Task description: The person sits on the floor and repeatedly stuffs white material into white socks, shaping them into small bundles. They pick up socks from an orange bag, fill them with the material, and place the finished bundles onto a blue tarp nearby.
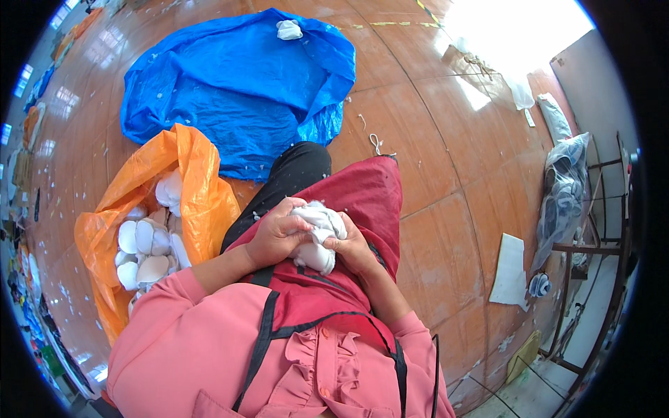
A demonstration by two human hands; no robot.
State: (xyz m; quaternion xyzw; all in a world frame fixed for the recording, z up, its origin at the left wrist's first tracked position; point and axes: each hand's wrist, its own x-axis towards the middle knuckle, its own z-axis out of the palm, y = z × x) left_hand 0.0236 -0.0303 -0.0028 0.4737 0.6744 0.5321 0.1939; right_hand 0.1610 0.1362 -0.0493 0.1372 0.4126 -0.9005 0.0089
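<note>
Above the lap, over a red apron (pixel 369 195), both hands grip a soft white cloth bundle (pixel 324 221). My left hand (pixel 277 233) is closed on its left side, thumb and fingers pinching the fabric. From the right, my right hand (pixel 354 245) holds it with the thumb pressed on the front. A rounded, stuffed-looking part bulges below the thumbs; fluffy white matter shows at the top. What lies inside the folds is hidden. Left of my left forearm stands an opened orange sack (pixel 198 157) with several white rounded, padded pieces (pixel 152 237) in it.
Ahead on the brown floor (pixel 439 230) a large blue plastic sack (pixel 209 76) lies spread, a white bundle (pixel 289 29) at its far edge. To the right are a white flat sheet (pixel 510 268), a clear plastic bag (pixel 563 181) and a metal rack (pixel 613 251). White fluff is scattered about.
</note>
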